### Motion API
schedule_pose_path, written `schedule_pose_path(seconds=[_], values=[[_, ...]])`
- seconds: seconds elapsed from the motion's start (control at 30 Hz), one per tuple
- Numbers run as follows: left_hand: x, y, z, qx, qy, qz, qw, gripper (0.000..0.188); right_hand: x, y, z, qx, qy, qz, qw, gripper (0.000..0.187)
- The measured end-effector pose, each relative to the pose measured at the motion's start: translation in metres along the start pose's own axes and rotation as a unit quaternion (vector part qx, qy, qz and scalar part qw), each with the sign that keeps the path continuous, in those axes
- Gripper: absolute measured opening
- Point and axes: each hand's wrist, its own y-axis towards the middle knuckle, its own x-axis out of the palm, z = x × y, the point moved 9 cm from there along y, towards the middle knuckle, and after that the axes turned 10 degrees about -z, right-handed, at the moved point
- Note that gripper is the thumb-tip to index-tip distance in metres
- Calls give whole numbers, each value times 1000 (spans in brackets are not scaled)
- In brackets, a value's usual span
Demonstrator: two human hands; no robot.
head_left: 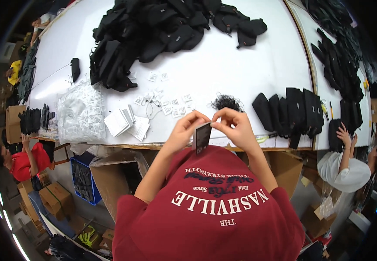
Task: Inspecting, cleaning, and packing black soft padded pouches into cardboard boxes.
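Note:
Close to my chest, just off the table's near edge, a dark hang tag (203, 135) hangs upright between my hands. My left hand (187, 131) is closed in a pinch on its upper edge. At the tag's upper right corner, the thumb and forefinger of my right hand (237, 128) are pressed together; whatever lies between them is too small to make out. Just beyond my fingers lies a tangle of black strings (226, 102). Small white labels (177, 105) are scattered to the left of it, near a stack of white cards (120, 122).
A large heap of black fabric pouches (153, 32) covers the table's far side. A clear bag of white labels (81, 111) stands left, with a blue crate (84, 180) below. Black pouches (296, 111) stand in a row at right. Co-workers sit on both sides.

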Motion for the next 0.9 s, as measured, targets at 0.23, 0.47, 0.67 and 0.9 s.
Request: schedule_pose_path(seconds=[0.23, 0.47, 0.67, 0.9], values=[[-20, 9, 4, 42, -45, 28, 998, 12, 19, 27, 32, 91, 177, -101, 975, 13], [-172, 57, 38, 56, 506, 263, 819, 57, 10, 62, 43, 112, 159, -82, 977, 13], [-390, 5, 68, -261, 565, 509, 594, 128, -2, 69, 66, 144, 195, -32, 970, 10], [-457, -14, 50, -151, 587, 512, 609, 62, -5, 57, 81, 167, 226, 9, 960, 9]])
